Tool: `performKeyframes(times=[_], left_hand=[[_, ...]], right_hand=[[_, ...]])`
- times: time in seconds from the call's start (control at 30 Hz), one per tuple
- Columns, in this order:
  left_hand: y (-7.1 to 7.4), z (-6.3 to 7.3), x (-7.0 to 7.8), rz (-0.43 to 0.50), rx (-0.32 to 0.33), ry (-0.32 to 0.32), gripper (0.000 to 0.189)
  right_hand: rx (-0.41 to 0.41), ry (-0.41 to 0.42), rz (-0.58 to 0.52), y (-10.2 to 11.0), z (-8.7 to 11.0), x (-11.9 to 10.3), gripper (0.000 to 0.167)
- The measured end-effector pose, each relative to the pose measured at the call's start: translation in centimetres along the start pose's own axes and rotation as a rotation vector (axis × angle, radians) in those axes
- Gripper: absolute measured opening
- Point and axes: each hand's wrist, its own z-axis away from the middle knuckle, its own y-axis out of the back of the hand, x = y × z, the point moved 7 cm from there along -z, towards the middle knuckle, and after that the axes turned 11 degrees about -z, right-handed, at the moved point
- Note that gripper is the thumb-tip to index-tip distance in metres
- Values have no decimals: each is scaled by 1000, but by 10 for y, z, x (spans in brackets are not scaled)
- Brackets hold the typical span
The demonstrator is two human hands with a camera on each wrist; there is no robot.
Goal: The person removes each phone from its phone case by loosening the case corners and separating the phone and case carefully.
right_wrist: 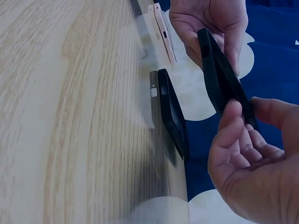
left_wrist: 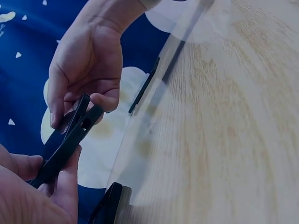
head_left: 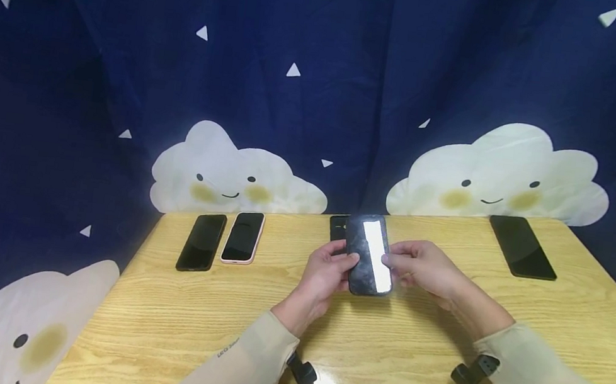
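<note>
My left hand (head_left: 322,277) and right hand (head_left: 429,270) hold a black smartphone (head_left: 358,248) and its black case (right_wrist: 211,77) above the table. Bright glare runs down the screen. From both wrists a wedge-shaped gap shows between phone and case along one side, so the phone is tilted partly out. The left hand grips the case, thumb at the front edge. The right hand pinches the phone at the opposite side, thumb on the screen, index finger at the gap. A dark phone-shaped item (head_left: 338,226) lies behind, partly hidden by the held phone.
On the wooden table (head_left: 391,366), a black phone (head_left: 202,242) and a phone in a pink case (head_left: 242,237) lie side by side at the left. Another black phone (head_left: 523,247) lies at the far right. A dark blue cloud-patterned curtain (head_left: 316,117) hangs behind the table.
</note>
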Motion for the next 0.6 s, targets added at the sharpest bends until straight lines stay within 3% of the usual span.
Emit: performKeyframes(times=[0.23,0.6], left_hand=[[2,0,0,-21,-9,8,43],[2,-2,-2,20,-13,24,34]], right_hand=[[2,-1,-34,-1,1,-1,44],[21,43,-56,1,2,-3,47]])
